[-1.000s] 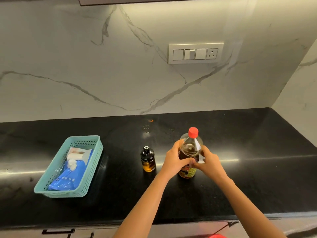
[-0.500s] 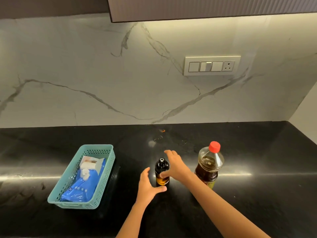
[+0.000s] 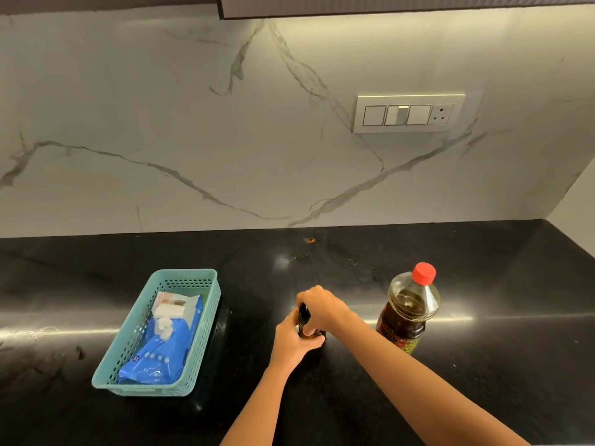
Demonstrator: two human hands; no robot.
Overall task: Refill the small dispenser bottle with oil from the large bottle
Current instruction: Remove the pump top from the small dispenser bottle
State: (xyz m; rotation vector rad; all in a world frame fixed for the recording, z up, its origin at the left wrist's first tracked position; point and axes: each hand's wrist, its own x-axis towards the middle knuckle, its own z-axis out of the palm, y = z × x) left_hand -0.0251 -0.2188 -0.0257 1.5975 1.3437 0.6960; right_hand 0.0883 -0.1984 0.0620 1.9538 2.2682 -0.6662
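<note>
The small bottle stands upright on the black worktop, near the middle of the view, and both hands are on it. It is dark, with amber oil showing low down, though most of it is hidden behind the fingers. The left hand comes up from below and wraps its grip around the lower body of the bottle, thumb curled across the front. The right hand reaches in from the right and closes its grip over the top, fingers curled down round the cap; the cap itself cannot be seen under the hand.

The big bottle stands upright to the right of the hands, apart from them and untouched. Its red cap is on, and dark oil fills it up to the shoulder. A label with red and green shows near its base, partly behind the right forearm.

To the left, well apart from the bottles, sits a teal basket with perforated walls. Inside it lies a blue packet, with a white packet at the far end.

Behind the worktop rises a white marble wall with grey veins, carrying a switch plate with a socket at its right end.
</note>
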